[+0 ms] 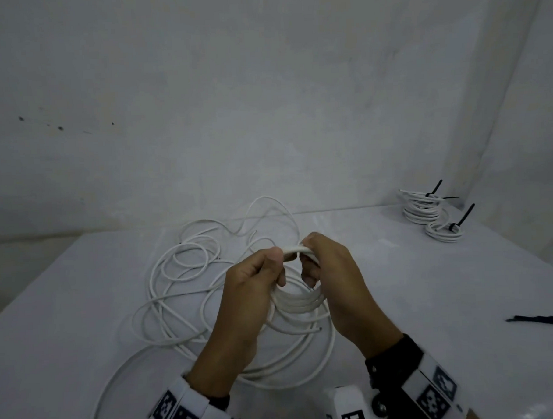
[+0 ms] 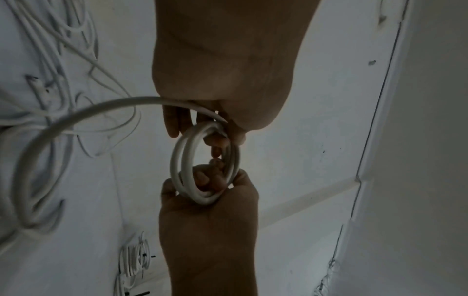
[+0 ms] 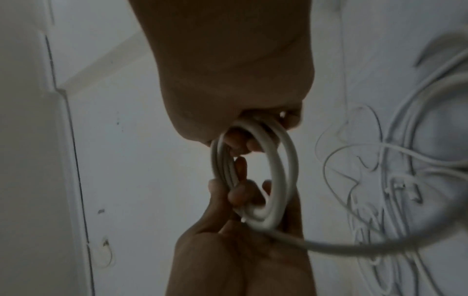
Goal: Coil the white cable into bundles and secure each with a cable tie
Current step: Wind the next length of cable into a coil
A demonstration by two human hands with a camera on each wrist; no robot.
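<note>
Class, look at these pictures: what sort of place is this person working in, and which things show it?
Probably a plain workroom or recording set-up, not a home: a bare white table against blank white walls, loose white cable spread out, and finished tied bundles stacked in the far corner.

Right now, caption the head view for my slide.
Both hands, left hand and right hand, grip a small white cable coil above loose cable.
</note>
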